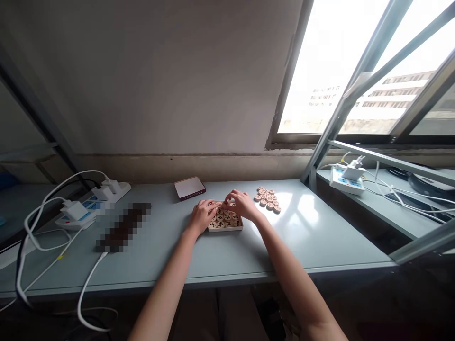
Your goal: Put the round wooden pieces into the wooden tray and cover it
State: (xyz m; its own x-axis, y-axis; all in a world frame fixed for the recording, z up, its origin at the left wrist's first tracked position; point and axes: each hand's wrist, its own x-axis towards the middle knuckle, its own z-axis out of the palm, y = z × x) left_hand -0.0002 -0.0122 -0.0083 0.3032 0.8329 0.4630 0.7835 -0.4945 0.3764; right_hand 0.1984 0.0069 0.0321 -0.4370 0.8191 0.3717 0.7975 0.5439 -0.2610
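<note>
A shallow, light-coloured box sits on the desk, filled with rows of round wooden xiangqi pieces bearing dark characters. Over the box's left side, my left hand grips it, fingers reaching across the edge onto the pieces. My right hand is bent above the far part of the box, its fingertips pinched down at a piece there, mostly hidden by the fingers. Just right of that hand, a cluster of loose xiangqi pieces with reddish characters lies flat in rows. The box's lid lies inside-up behind my left hand.
On the desk, a power strip with plugs and white cables occupies the left, beside a pixelated dark object. Metal frame posts rise at the right, with another power strip on a neighbouring desk. A wall stands behind.
</note>
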